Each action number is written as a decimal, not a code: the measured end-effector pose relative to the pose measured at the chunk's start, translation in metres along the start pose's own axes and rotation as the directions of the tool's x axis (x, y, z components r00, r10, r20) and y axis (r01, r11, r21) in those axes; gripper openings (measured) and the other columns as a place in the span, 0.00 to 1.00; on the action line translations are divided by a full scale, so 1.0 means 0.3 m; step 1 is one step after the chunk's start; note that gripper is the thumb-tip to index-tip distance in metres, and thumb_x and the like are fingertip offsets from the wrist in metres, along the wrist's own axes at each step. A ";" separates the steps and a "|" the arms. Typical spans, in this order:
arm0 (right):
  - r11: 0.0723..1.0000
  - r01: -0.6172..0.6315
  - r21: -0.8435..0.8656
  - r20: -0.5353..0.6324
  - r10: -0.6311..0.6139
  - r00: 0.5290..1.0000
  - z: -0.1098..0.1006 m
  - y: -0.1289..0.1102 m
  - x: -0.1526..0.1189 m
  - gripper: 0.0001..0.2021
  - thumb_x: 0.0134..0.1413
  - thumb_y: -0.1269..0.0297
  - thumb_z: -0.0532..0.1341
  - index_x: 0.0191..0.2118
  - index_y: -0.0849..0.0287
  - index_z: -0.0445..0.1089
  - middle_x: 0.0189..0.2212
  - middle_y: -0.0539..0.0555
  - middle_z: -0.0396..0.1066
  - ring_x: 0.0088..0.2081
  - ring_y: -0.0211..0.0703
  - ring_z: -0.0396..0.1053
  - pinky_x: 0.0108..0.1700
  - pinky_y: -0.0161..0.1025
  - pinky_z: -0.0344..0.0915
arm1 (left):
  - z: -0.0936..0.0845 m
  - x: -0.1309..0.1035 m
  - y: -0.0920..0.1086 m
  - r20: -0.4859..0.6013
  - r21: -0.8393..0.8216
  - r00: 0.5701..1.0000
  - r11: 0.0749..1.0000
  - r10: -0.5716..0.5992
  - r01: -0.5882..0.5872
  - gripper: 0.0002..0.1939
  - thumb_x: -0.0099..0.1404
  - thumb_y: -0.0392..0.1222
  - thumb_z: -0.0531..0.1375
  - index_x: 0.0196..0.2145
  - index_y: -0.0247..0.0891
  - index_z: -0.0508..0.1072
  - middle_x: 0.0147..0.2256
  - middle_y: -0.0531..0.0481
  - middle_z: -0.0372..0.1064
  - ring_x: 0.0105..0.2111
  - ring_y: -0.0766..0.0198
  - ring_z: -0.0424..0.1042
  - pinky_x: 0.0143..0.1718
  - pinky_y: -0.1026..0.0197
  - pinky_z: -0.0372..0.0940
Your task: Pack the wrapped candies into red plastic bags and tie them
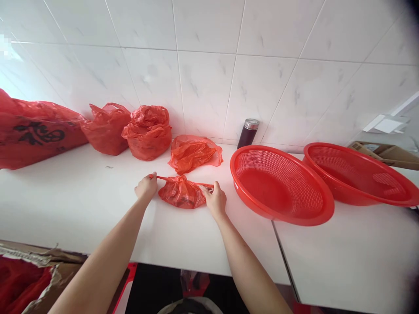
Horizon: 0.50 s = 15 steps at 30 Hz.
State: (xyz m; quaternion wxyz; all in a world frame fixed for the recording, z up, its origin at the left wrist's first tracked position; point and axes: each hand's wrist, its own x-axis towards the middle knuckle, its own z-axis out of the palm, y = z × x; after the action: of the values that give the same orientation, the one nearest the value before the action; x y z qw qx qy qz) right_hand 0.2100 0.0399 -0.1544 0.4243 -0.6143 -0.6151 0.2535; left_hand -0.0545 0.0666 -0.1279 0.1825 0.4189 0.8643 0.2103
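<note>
Red plastic bag [181,196], lying on the tabletop [98,196]: neck gathered and apparently knotted; ends taut, not yet released. The left hand [145,186] and right hand [214,199] each pinch one end. About the bag: tiled wall [209,83] behind, white tabletop beneath, two perforated red baskets [266,187] to its right, dark flask [247,134] behind and rightward.

"Where can we pass?"

"Over the flat white bench [178,240], on the near side of the small gathered red plastic bag [181,197], or left of our left hand [146,186]."

"What blocks us?"

"Behind that bag, a crumpled translucent red plastic bag [193,153]; rightward, a round red perforated plastic basin [307,192], leaving us a narrow gap beside our right hand [216,200]."
</note>
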 end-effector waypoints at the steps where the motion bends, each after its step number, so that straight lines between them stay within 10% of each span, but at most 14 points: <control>1: 1.000 -0.007 0.016 -0.007 0.007 1.000 -0.005 0.001 0.002 0.20 0.54 0.43 0.59 0.29 0.52 0.53 0.28 0.51 0.75 0.30 0.46 0.73 0.31 0.37 0.58 | -0.019 0.005 -0.001 0.034 -0.036 0.999 0.999 -0.009 0.010 0.18 0.68 0.46 0.58 0.52 0.37 0.69 0.51 0.42 0.68 0.47 0.56 0.71 0.47 0.48 0.69; 8: 0.975 -0.024 0.222 0.012 0.022 1.000 -0.045 0.017 0.018 0.18 0.56 0.45 0.57 0.29 0.52 0.52 0.29 0.51 0.75 0.32 0.46 0.74 0.33 0.38 0.64 | -0.208 0.036 0.035 0.265 -0.255 0.961 0.967 0.084 -0.015 0.15 0.69 0.47 0.58 0.47 0.35 0.72 0.43 0.45 0.72 0.37 0.62 0.73 0.38 0.55 0.72; 15: 0.928 0.012 0.373 0.047 -0.032 0.998 -0.051 0.022 0.023 0.15 0.58 0.47 0.55 0.32 0.51 0.53 0.30 0.50 0.74 0.32 0.45 0.73 0.35 0.39 0.66 | -0.220 -0.064 0.156 -0.019 -0.239 0.927 0.898 0.376 -0.369 0.18 0.70 0.48 0.48 0.44 0.40 0.74 0.46 0.43 0.73 0.48 0.55 0.71 0.49 0.49 0.66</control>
State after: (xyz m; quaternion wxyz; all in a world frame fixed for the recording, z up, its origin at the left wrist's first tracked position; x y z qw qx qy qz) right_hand 0.2270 0.0442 -0.1506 0.5196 -0.5090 -0.5735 0.3769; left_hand -0.0455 0.0638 -0.0453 0.1999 0.5542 0.7340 0.3378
